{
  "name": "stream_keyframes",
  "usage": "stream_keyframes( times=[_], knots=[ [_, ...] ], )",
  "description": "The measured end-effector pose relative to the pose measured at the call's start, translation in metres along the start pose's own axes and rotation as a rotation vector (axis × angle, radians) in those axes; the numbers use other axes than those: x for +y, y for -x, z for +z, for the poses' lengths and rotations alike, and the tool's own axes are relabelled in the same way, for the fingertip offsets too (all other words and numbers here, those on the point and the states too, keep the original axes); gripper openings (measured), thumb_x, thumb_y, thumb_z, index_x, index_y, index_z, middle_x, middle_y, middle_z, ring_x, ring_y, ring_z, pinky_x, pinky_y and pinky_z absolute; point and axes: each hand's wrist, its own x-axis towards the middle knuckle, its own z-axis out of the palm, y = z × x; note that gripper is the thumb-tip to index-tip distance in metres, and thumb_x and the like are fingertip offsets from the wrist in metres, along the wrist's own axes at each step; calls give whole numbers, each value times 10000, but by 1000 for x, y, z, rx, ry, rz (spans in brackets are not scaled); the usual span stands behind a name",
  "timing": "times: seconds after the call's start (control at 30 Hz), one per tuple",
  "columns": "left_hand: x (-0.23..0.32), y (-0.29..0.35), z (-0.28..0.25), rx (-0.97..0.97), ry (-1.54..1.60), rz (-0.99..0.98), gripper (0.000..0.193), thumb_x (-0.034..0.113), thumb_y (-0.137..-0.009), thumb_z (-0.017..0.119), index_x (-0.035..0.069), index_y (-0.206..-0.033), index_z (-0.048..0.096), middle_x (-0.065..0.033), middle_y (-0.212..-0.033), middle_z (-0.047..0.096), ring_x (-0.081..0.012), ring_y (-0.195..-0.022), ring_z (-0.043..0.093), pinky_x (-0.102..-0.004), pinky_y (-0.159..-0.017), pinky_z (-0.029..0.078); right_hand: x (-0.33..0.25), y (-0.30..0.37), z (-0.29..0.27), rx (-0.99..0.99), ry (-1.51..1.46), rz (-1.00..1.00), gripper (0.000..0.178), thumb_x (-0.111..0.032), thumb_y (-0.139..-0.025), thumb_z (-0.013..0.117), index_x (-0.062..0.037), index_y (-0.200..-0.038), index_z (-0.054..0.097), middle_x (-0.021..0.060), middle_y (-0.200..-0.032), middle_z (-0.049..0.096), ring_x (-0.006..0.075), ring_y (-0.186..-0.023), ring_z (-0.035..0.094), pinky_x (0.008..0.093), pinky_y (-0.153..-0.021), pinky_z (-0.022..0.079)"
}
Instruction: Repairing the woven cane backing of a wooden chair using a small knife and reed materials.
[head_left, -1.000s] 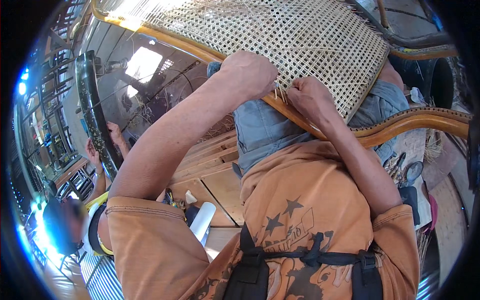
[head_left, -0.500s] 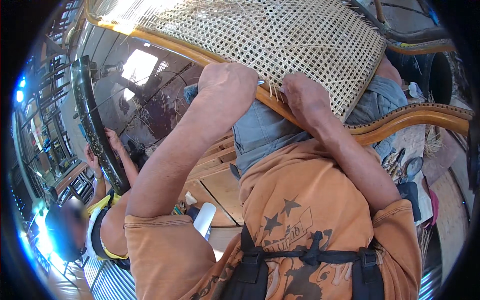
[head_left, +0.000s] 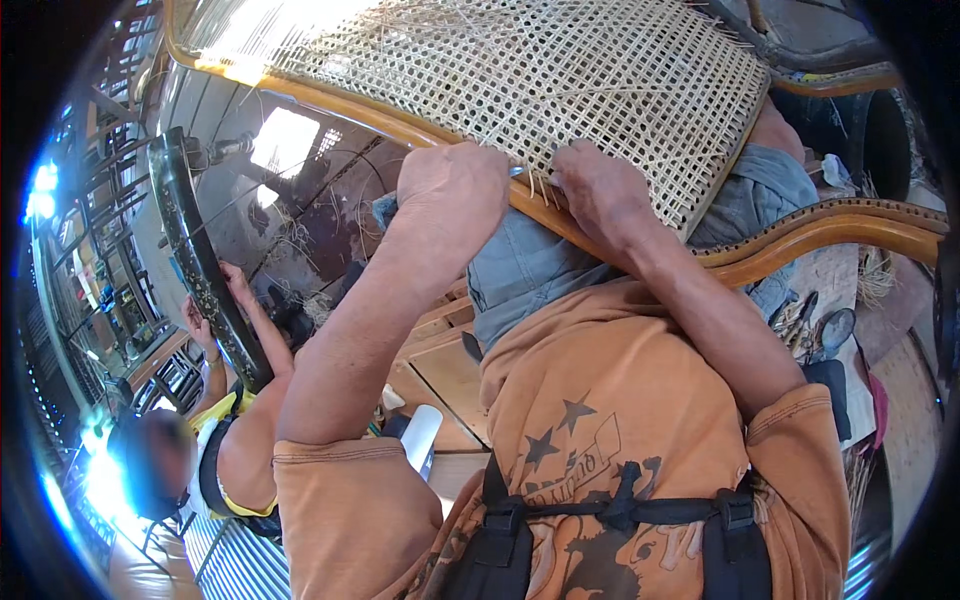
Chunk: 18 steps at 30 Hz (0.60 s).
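Note:
A woven cane panel (head_left: 600, 90) lies across my lap, set against a curved brown wooden frame (head_left: 370, 118). My left hand (head_left: 455, 190) is closed at the frame's near rail, on a slim tool whose small metal tip (head_left: 516, 171) shows beside the fingers. The rest of that tool is hidden in the fist. Just to the right, my right hand (head_left: 603, 195) is closed at the panel's edge, fingers pinched on a cane strand. Short loose cane ends (head_left: 540, 186) stick out over the rail between my two hands.
To the left, another person (head_left: 240, 440) has hands on a dark curved wooden piece (head_left: 200, 260). A wooden arm with a row of holes (head_left: 830, 225) reaches right. Hand tools (head_left: 800, 320) lie at the right; cane scraps (head_left: 295, 235) litter the floor.
My left hand has shifted slightly down against the rail, and my right hand a little left and up. Both remain closed. The co-worker and dark piece appear slightly lower and farther right.

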Motion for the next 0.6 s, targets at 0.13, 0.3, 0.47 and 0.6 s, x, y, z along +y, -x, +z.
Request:
stream_keyframes(
  times=[0.13,0.3,0.47,0.6],
  knots=[
    [-11,3,13,37,46,-33,318,310,-892,494,40,-819,645,-175,-760,653,-333,-750,651,-423,-670,514,3,-1,5,58,-41,-55,119,-155,-848,510,-42,-850,547,175,-848,574,371,-784,598,447,-658,483],
    [0,20,20,28,149,-180,317,288,-893,475,26,-801,627,-191,-785,645,-353,-775,638,-450,-702,503,4,-9,13,110,-67,-39,133,-181,-840,525,-58,-859,573,173,-843,580,369,-778,593,446,-673,482],
    [11,18,18,-38,160,-165,312,274,-891,472,18,-804,628,-201,-786,645,-356,-783,640,-449,-707,505,10,-12,2,-44,-199,-41,153,-162,-826,515,-26,-836,584,180,-864,599,377,-804,596,456,-700,480],
    [18,10,-2,-143,89,-114,315,256,-887,478,5,-807,651,-210,-799,649,-354,-789,646,-432,-707,514,3,-7,-5,-52,-187,11,158,-140,-821,500,-9,-829,587,199,-861,601,390,-802,592,463,-704,477]
  ],
)
